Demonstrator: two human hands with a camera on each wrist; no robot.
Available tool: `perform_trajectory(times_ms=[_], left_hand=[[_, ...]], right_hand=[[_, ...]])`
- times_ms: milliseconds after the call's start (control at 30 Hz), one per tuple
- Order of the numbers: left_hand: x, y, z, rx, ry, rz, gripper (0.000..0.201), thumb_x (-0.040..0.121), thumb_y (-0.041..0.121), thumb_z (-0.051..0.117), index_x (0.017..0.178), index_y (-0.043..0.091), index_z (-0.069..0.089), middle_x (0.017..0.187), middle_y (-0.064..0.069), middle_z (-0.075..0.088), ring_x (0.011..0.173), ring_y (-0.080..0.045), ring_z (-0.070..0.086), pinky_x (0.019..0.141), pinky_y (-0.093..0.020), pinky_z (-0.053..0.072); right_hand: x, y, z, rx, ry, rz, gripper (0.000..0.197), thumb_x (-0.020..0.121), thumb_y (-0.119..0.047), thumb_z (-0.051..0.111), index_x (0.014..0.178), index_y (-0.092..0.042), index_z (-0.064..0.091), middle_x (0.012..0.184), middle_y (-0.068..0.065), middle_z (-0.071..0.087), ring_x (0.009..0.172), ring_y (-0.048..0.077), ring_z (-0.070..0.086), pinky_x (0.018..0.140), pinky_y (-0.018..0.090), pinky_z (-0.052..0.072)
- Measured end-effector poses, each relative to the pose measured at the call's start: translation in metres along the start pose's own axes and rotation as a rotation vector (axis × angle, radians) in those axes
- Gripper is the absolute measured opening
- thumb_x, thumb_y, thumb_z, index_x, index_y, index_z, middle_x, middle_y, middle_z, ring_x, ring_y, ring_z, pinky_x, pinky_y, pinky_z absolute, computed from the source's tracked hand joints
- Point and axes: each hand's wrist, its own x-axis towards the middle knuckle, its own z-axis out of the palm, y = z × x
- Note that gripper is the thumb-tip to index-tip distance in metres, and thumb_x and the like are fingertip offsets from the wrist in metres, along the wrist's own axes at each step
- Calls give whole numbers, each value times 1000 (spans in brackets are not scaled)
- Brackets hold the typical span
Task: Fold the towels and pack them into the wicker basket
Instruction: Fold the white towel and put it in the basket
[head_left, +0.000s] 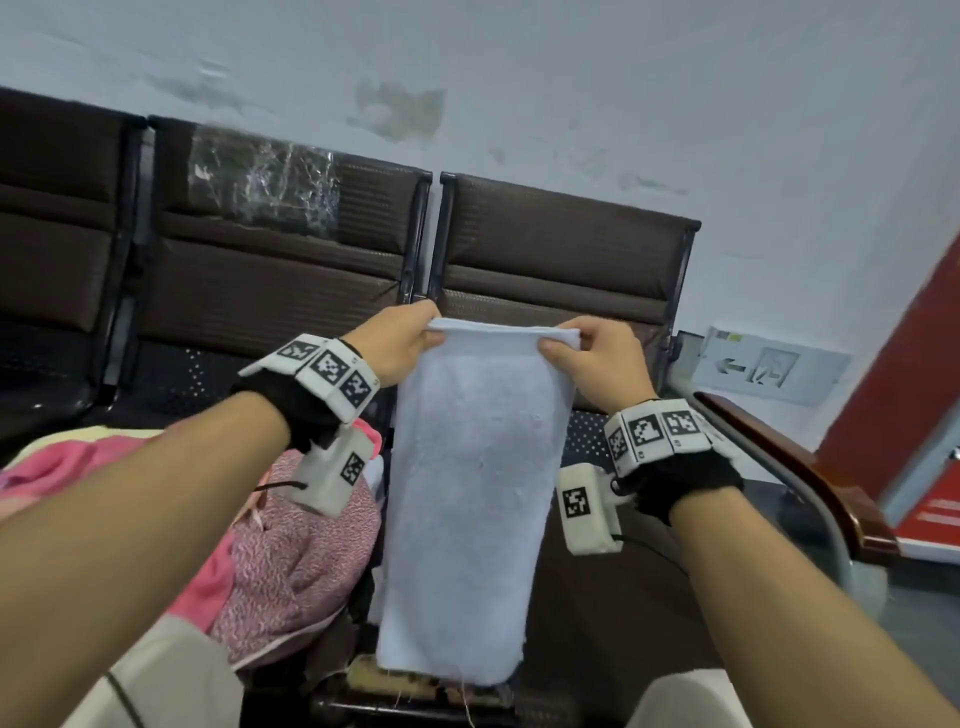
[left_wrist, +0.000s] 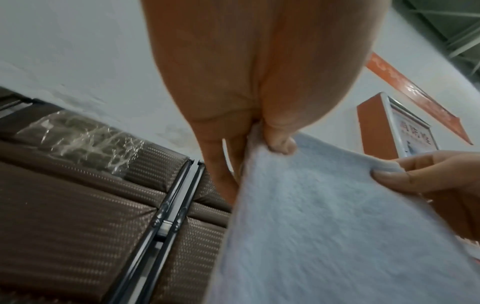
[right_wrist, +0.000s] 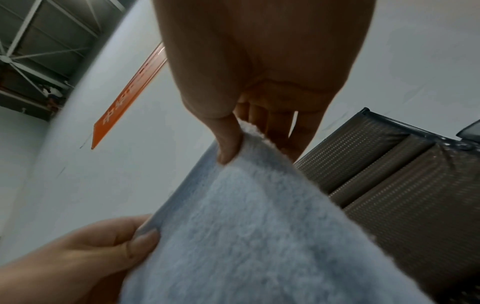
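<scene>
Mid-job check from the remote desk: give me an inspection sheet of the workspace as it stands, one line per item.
Surface: row of brown padded seats against a pale wall; perforated seat pan behind the towel.
Job's things: pale blue towel hanging lengthwise, held up by its top edge; wicker basket not clearly seen.
Clutter: pink and speckled cloths heaped on the seat to the left.
Grippers: left hand pinches the top left corner, right hand pinches the top right corner.
Cables: thin black leads run from the wrist camera units.
Surroundings: arrow sign low on the wall, red panel at right, plastic wrap on one seat back.
</scene>
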Motion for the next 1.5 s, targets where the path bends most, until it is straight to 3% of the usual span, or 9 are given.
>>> perform_trajectory(times_ms=[133,233,333,467,600,767,1000,1267,1500], left_hand=[[12,7,12,-179,328,29,16,93,16,55,95,0,60,94,-15,63,88,-24,55,65,-24,28],[4,13,22,-336,410,66,13,95,20,51,92,8,57,86,-4,60,79,-16,51,63,-23,31],[-22,10,50,-414,339,12,11,98,22,45,91,15,49,81,1,55,76,-14,49,60,-25,31],[-77,-8,102,-435,183,-127,10,98,20,45,93,12,50,84,-7,58,77,-18,51,69,-35,38],[-129,-22,132,-426,7,-87,7,91,16,59,88,10,62,77,4,59,68,2,50,62,-12,37],[-161,-30,157,-523,-183,-154,6,85,17,67,86,11,65,74,9,61,69,-2,53,62,-14,40],[-128,-49,185,-516,-177,-274,16,96,19,47,107,17,59,105,3,61,100,-12,56,89,-31,43],[-43,-80,210,-444,-141,-333,23,92,9,41,100,19,60,104,3,61,100,-13,55,89,-30,44],[-28,-104,245,-311,-285,-402,35,94,8,45,128,14,54,128,-7,56,117,-20,53,100,-28,39]], right_hand=[[1,3,4,191,132,-50,3,87,-18,66,87,-18,63,79,-6,64,76,6,57,67,20,43],[-15,7,7,304,156,-90,3,91,-19,61,90,-18,58,83,-11,60,73,-9,53,64,9,42],[-49,21,18,336,110,-43,5,93,-20,58,92,-19,52,84,-10,55,69,-15,50,63,3,39],[-112,48,37,291,9,83,11,92,-15,59,86,-18,51,78,-8,53,74,2,51,66,13,41],[-174,75,41,224,-20,256,6,86,-21,65,86,-19,60,83,-8,64,83,9,59,76,27,46],[-213,101,44,113,-61,384,18,85,-28,65,87,-9,64,84,1,68,85,19,63,77,33,50],[-189,129,62,7,-171,455,18,87,-31,62,83,-14,60,76,-7,61,87,20,57,69,27,37],[-114,171,88,-123,-271,457,18,90,-33,59,83,-17,54,82,-2,56,94,24,53,70,25,32],[-108,189,100,-302,-415,432,36,86,-26,65,118,-16,51,107,3,55,98,19,54,80,27,39]])
